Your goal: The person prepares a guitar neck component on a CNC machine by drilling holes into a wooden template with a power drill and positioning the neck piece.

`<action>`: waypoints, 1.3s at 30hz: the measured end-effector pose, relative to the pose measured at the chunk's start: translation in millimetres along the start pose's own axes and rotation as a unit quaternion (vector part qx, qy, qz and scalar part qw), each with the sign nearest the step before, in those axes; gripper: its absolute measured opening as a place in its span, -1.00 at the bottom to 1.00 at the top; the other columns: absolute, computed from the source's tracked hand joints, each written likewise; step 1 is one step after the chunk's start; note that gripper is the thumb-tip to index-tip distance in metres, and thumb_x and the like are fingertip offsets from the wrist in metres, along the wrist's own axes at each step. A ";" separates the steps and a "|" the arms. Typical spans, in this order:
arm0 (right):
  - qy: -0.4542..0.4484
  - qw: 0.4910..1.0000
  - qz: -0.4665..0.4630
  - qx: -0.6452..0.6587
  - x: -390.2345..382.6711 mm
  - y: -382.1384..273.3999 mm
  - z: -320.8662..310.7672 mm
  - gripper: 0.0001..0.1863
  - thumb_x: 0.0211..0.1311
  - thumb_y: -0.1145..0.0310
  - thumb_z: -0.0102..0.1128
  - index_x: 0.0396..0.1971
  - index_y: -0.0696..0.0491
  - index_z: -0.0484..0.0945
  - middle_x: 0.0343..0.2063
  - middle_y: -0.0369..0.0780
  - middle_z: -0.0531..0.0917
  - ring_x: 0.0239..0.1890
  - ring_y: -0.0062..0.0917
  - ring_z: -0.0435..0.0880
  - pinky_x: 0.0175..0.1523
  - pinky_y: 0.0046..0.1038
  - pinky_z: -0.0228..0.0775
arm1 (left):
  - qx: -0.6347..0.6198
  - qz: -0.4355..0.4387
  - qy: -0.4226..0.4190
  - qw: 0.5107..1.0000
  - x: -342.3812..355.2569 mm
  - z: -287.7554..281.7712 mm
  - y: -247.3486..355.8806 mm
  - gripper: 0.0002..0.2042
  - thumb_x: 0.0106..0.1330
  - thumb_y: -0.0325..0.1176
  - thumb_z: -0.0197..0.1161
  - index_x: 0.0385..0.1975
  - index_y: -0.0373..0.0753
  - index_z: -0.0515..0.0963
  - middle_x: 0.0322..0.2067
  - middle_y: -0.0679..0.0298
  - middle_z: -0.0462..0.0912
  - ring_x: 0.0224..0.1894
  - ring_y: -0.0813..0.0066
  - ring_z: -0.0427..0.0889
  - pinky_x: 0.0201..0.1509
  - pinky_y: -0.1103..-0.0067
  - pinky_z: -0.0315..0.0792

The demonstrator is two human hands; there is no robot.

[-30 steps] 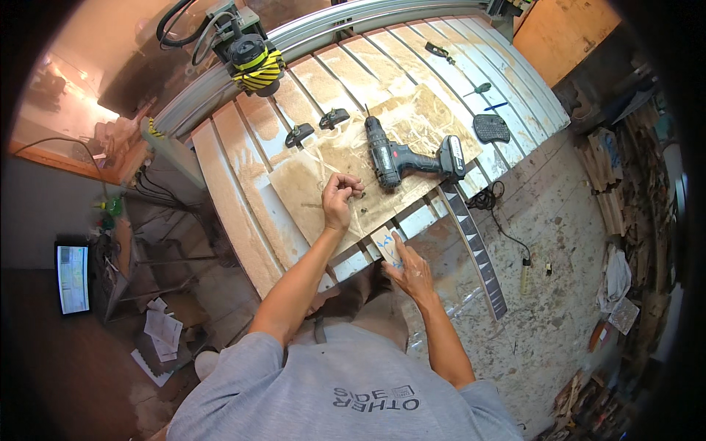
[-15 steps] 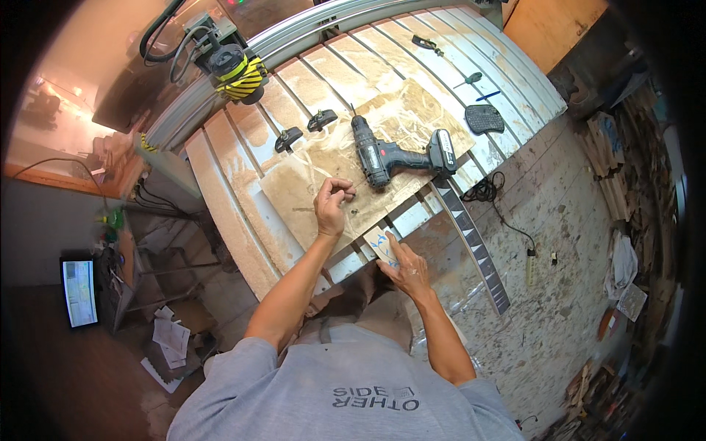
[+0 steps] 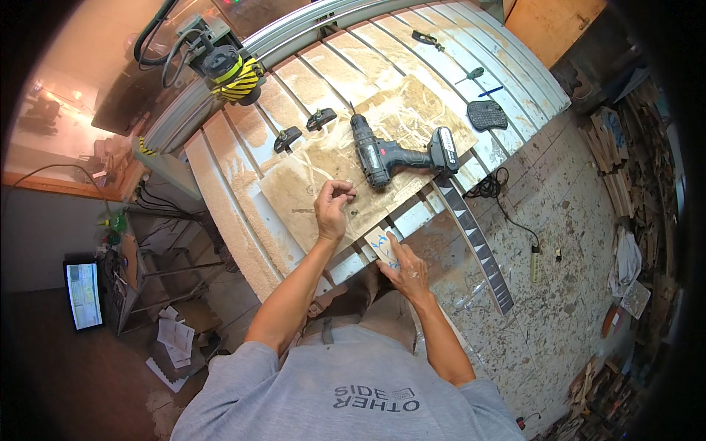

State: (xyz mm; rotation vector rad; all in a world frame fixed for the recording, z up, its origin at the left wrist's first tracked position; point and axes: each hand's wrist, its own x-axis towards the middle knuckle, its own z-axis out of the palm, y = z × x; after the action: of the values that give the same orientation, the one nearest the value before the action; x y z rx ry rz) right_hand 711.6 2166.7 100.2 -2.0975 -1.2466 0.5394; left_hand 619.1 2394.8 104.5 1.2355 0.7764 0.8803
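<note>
At the near edge of the desk (image 3: 220, 184) the right hand (image 3: 407, 266) lies flat, fingers spread, its grip open and pressing on a small pale card with blue marks (image 3: 380, 242) that sits right at that edge. Just beyond it the left hand (image 3: 332, 209) hovers over the near part of a wooden board (image 3: 323, 165), fingers curled in and thumb meeting fingertips in a narrow pinch; whatever it pinches is too small to make out. The board lies across the slatted top, its near edge close to the desk's near edge, with bare slats open to the left. A cordless drill (image 3: 393, 153) lies on its side on the board just beyond the left hand, near but apart from it. A dark ruler-like strip (image 3: 474, 239) runs from the drill's battery end off the near edge over the floor, right of the right hand. Two black clamps (image 3: 303, 128) sit at the board's far left edge. Further right lie a small black keypad (image 3: 487, 115), a green-handled screwdriver (image 3: 471, 75) and a blue pen (image 3: 491, 91). At the far left corner a router head with yellow-black stripes (image 3: 228, 70) hangs on its rail.
</note>
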 end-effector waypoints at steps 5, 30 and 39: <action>-0.012 1.000 0.009 0.002 2.3 -2.5 -5.3 -0.16 0.18 0.07 0.49 0.48 -0.17 0.41 -0.21 -0.06 0.69 -0.26 0.02 0.75 -0.16 -0.02 0.62 | 0.098 0.054 -0.094 0.989 -4.2 -14.0 5.7 -0.59 0.07 -0.71 0.01 -0.04 -0.38 0.53 0.05 0.09 0.61 0.11 0.30 0.68 0.26 0.43 0.55; -0.042 0.999 0.024 -0.003 6.0 -5.9 -12.9 -0.15 0.13 0.11 0.53 0.47 -0.20 0.42 -0.26 -0.04 0.70 -0.24 0.01 0.74 -0.14 -0.01 0.60 | 0.388 0.155 -0.004 0.908 -39.4 4.3 24.6 -0.89 0.14 -0.41 0.55 -0.35 -0.17 0.79 -0.19 0.29 0.70 -0.05 0.28 0.68 -0.01 0.40 0.56; -0.053 0.998 0.031 -0.006 7.6 -11.0 -17.9 -0.14 0.13 0.10 0.52 0.48 -0.20 0.41 -0.26 -0.02 0.71 -0.23 0.01 0.75 -0.12 -0.01 0.61 | 0.417 0.189 -0.029 0.889 -37.3 0.0 15.8 -0.88 0.15 -0.41 0.54 -0.33 -0.18 0.78 -0.18 0.28 0.78 -0.01 0.24 0.68 0.05 0.39 0.55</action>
State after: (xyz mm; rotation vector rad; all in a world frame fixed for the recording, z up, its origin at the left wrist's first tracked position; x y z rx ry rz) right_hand 719.5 2171.8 120.5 -2.1482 -1.2498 0.6786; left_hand 599.6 2363.3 121.1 2.2241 0.9183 0.8281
